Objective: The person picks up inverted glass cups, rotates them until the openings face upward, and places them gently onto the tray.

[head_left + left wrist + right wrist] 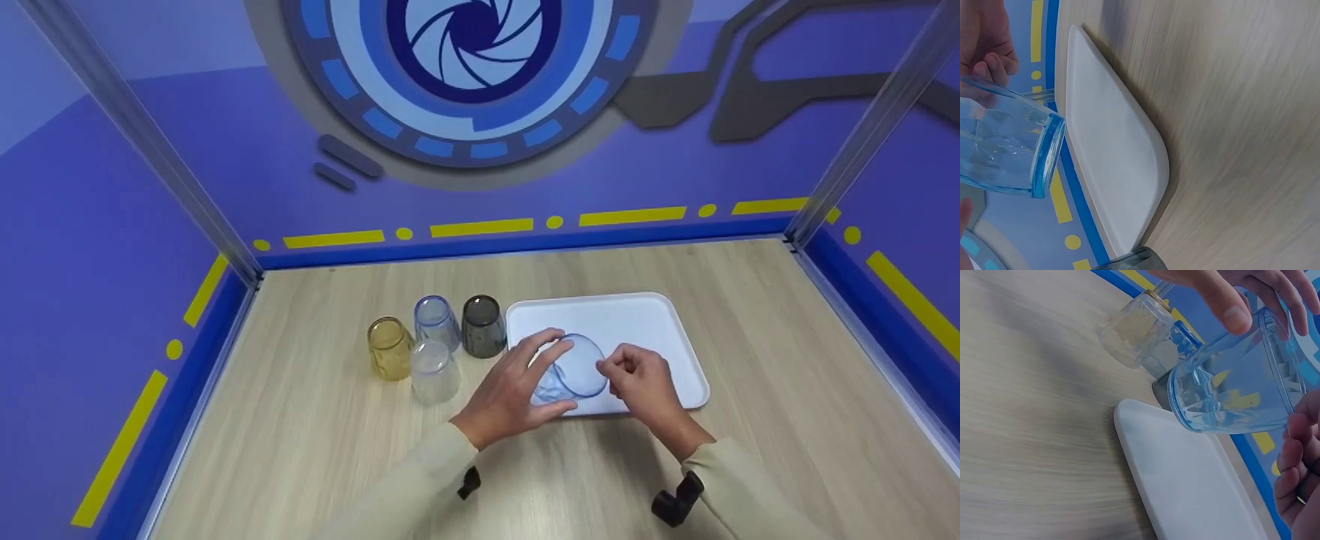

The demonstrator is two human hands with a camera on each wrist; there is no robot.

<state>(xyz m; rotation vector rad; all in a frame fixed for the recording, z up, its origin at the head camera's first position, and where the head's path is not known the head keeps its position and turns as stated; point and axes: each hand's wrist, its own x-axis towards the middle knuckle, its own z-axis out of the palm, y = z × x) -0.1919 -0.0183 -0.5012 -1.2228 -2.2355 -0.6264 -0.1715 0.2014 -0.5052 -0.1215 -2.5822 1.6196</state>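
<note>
the left hand (510,390) curled around a tilted blue cup (574,369) held over the white tray (660,322); the right hand (637,379) pinched its rim with curled fingers.

A clear blue cup (1008,149) lies tilted at nine o'clock above the white tray (1114,152), fingers (988,64) touching it at eleven. A grey cup's rim (1131,261) peeks in at six.

No legible text (anywhere).
</note>
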